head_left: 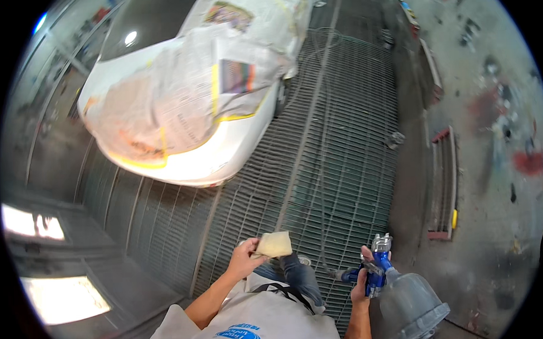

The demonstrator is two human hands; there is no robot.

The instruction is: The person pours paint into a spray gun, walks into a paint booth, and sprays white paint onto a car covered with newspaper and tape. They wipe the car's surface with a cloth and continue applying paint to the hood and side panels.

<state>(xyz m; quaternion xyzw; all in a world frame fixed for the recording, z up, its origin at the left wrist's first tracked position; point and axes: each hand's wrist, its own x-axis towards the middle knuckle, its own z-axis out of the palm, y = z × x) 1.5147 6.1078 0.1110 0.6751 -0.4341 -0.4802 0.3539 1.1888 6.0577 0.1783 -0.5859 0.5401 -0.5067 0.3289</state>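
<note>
My left hand is closed on a folded pale-yellow cloth, held out in front of my waist. At the lower right my right hand grips a blue spray gun with a silver front end. A translucent grey paint cup is fixed to the gun and leans to the right. Ahead on the left stands a white car, apart from both hands. Newspaper sheets edged with yellow tape cover much of its body.
Metal grating forms the floor. A thin hose runs across it from the far side toward the spray gun. Along the right, a red-ended slatted frame is beside a grey surface spotted with paint. Bright panels show at the lower left.
</note>
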